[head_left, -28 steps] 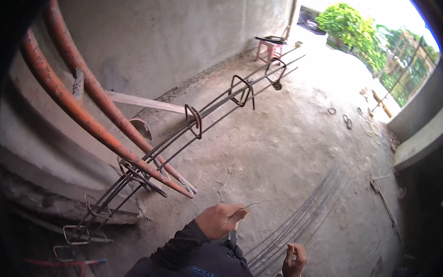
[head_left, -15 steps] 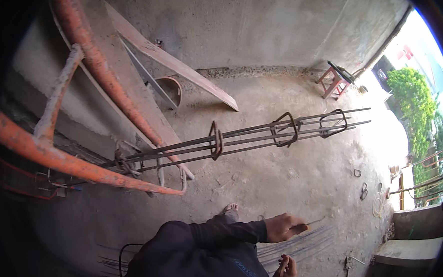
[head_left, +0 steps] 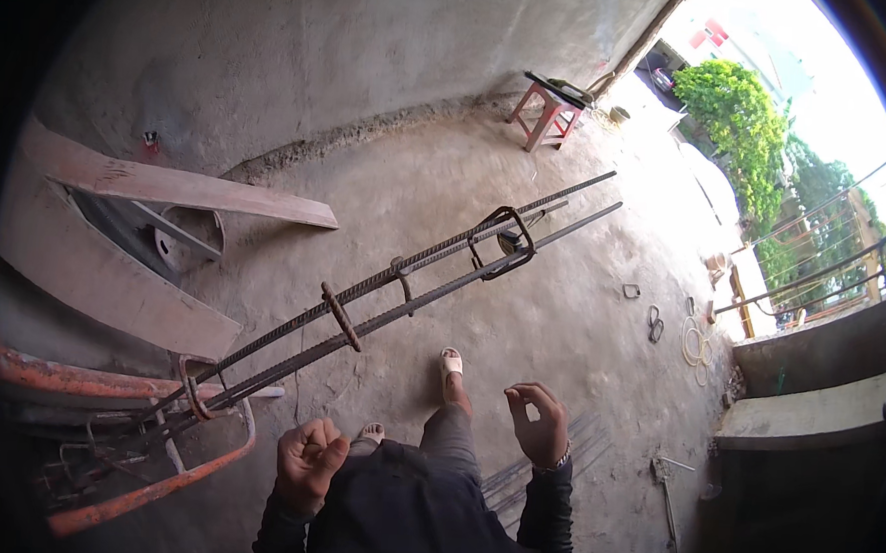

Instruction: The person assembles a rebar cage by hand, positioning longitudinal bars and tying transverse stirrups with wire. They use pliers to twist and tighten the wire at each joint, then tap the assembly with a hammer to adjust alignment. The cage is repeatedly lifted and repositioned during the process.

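A long cage of ribbed steel rebars (head_left: 401, 314) slants from the lower left to the upper right in front of me. Bent steel stirrups (head_left: 503, 244) ring its bars at intervals. My left hand (head_left: 310, 462) is closed in a loose fist, below the cage's near side; what it holds, if anything, is hidden. Over the floor to the right, my right hand (head_left: 540, 427) curls its thumb and fingers into a ring. Anything pinched there is too small to make out. Neither hand touches the cage.
An orange metal frame (head_left: 151, 497) stands under the cage's left end. Pale boards (head_left: 266, 205) lean at the left wall. A red stool (head_left: 549, 122) is by the far wall. Loose stirrups (head_left: 654, 325), coiled wire (head_left: 697, 342) and thin rods (head_left: 543, 462) lie on the floor.
My left hand has come back from beside my right hand to my left side. The right hand has risen and moved forward. My view has turned, and the cage appears lower and further left.
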Demonstrator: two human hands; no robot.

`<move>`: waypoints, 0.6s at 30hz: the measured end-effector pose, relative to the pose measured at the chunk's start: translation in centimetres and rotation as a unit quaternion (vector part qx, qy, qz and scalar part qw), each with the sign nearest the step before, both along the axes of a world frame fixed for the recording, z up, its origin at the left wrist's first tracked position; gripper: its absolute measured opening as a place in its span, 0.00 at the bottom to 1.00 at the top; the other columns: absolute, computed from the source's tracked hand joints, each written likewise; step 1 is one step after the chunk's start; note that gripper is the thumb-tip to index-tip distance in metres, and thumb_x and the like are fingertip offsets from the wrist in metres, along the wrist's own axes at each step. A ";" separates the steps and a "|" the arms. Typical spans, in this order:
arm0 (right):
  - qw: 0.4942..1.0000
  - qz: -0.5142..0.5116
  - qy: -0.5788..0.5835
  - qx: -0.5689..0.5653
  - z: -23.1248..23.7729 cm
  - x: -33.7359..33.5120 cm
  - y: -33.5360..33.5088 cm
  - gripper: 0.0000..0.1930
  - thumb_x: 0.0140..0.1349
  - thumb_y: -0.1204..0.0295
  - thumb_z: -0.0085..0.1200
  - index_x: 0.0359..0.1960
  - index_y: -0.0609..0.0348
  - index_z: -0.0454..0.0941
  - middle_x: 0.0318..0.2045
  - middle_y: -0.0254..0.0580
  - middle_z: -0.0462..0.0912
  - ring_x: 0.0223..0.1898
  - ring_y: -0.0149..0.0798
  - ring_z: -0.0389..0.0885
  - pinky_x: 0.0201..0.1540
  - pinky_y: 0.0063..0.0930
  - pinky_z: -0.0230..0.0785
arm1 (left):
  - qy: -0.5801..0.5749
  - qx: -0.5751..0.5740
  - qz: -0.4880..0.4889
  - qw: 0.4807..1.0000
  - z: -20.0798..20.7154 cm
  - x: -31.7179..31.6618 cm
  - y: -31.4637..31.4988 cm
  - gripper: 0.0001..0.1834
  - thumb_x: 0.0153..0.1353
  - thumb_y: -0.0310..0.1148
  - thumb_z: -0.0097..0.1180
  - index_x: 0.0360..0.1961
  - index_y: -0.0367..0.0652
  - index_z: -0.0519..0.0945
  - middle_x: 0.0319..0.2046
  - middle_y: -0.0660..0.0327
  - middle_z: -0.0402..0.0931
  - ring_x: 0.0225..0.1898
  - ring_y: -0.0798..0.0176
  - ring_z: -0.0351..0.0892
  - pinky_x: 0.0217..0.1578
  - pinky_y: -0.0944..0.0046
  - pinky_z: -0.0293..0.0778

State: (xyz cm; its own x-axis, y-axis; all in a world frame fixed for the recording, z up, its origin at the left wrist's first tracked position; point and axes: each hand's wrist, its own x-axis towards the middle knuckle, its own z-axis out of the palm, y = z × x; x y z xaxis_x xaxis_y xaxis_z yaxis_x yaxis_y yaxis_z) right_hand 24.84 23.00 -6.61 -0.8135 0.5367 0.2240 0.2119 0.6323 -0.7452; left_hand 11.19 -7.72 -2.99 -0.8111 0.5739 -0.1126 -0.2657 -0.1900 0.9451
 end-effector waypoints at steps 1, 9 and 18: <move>1.000 0.016 0.019 0.014 -0.3 -2.3 2.9 0.03 0.62 0.77 0.64 0.34 0.63 0.83 0.33 0.45 0.87 0.32 0.42 0.87 0.36 0.30 0.77 | 0.022 -0.017 0.047 0.998 -0.5 -0.6 1.3 0.24 0.68 0.26 0.60 0.22 0.48 0.58 0.22 0.71 0.57 0.24 0.78 0.51 0.26 0.71 0.52; 0.972 0.201 0.093 0.084 3.3 -12.6 19.9 0.14 0.55 0.81 0.67 0.20 0.58 0.71 0.18 0.40 0.77 0.19 0.41 0.78 0.24 0.31 0.68 | 0.084 -0.026 0.403 0.911 -1.4 0.1 14.0 0.22 0.75 0.37 0.52 0.25 0.47 0.56 0.23 0.69 0.53 0.20 0.75 0.50 0.20 0.71 0.51; 0.764 0.630 0.142 0.011 2.1 -17.2 17.3 0.16 0.57 0.68 0.70 0.19 0.54 0.74 0.18 0.34 0.74 0.18 0.38 0.75 0.22 0.32 0.66 | 0.256 -0.109 0.743 0.609 -1.6 3.7 16.7 0.25 0.81 0.48 0.34 0.25 0.48 0.57 0.25 0.64 0.55 0.21 0.70 0.52 0.30 0.65 0.61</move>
